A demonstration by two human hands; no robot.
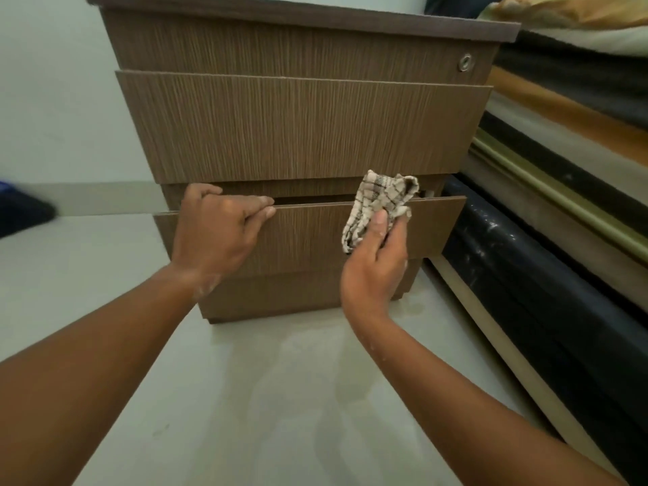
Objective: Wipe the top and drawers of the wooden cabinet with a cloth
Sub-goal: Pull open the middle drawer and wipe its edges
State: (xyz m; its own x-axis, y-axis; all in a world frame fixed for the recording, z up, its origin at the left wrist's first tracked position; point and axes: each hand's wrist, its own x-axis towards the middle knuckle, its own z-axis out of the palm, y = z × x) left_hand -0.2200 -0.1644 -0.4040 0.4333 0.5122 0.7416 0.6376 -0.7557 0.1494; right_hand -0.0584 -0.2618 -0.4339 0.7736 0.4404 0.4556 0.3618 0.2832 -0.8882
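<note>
Browns and checks
We saw the cabinet (301, 124) streaked brown, its top (315, 21) darker, the cloth (378, 201) beige with dark brown checks, the floor (266, 398) pale grey.

We are in a bedroom of a home. On the right we see a bed (547, 261) built of stacked mattress layers, with crumpled orange and pale bedding (568, 15) on top at the far right. Just beside it, a wooden cabinet (301, 124) with drawers stands like a nightstand on a pale, smooth floor (263, 398), against a plain light wall (52, 100).
</note>
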